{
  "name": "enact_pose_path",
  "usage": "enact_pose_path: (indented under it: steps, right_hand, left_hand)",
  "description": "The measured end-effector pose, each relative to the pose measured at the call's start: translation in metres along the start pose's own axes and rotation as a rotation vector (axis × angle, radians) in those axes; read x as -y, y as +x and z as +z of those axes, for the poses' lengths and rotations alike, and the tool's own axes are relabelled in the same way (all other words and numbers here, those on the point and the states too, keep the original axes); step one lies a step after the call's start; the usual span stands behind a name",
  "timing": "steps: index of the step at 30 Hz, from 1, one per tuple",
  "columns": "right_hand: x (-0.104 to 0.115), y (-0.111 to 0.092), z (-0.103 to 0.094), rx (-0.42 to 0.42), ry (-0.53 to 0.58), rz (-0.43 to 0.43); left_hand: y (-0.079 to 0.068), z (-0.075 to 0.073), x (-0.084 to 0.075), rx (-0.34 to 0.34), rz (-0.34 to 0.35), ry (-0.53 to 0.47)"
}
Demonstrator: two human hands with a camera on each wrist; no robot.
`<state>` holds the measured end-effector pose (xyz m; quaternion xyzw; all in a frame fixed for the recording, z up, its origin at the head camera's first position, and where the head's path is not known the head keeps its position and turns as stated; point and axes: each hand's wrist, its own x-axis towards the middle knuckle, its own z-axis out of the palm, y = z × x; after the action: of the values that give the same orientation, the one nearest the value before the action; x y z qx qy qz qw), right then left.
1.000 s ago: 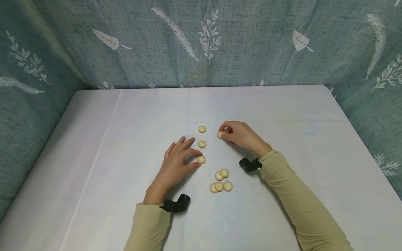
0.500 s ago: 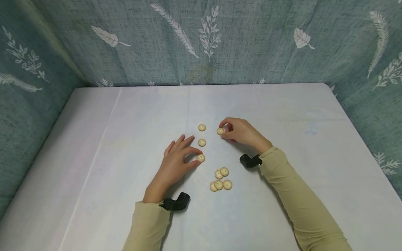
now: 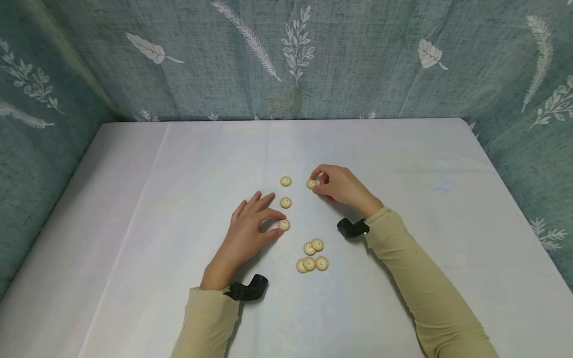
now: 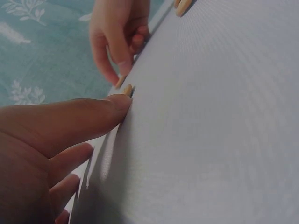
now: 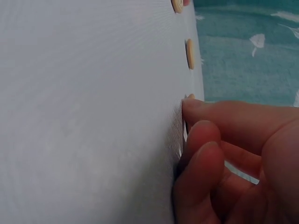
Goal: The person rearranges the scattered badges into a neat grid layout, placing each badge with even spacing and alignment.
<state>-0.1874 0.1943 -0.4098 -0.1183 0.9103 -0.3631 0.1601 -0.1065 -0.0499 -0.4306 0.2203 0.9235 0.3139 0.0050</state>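
My left hand pinches a round pale wooden button between thumb and index finger, its other fingers spread. Above that button, two more buttons, a middle one and a far one, lie in a column on the white tabletop. To the right of the far one, my right hand pinches another button by its edges, low at the table surface. In the left wrist view the thumb covers most of the held button. The right thumb largely hides the other in the right wrist view.
Several loose buttons lie in a small cluster nearer me, between the forearms, some overlapping. A black wrist camera sits on the left wrist, another camera on the right. Green leaf-patterned cloth stands behind the white table.
My right hand has slid its button slightly away from me, to nearly level with the far button of the column. The left hand keeps its pinch in place. The head view has shifted slightly.
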Motion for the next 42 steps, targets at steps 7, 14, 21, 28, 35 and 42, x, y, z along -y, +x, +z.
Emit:
enact_pose_path:
  steps: [7,14,21,28,35,42]
  right_hand:
    - [0.0009,0.0015,0.0007,-0.012,-0.031,0.009]
    - [0.0025,0.0041,-0.0008,-0.017,-0.043,0.012]
    - [0.0017,0.0048,-0.0002,-0.018,-0.047,0.033]
    - [0.0033,0.0063,0.0007,-0.043,-0.049,0.02]
    - [0.0033,0.0068,0.0,-0.037,-0.036,0.034]
    - [0.0017,0.0073,-0.002,-0.019,0.008,0.058]
  left_hand:
    - [0.0,0.0008,-0.0002,0.002,0.0,0.001]
    - [0.0011,0.0002,-0.0005,0.004,-0.005,0.008]
    - [0.0014,0.0018,0.0003,0.013,-0.009,-0.004]
    - [0.0021,-0.0002,0.0006,0.015,-0.011,0.0]
    - [0.0021,-0.0007,0.0011,0.025,-0.014,-0.004]
    - [0.0026,-0.0008,0.0011,0.027,-0.014,-0.007]
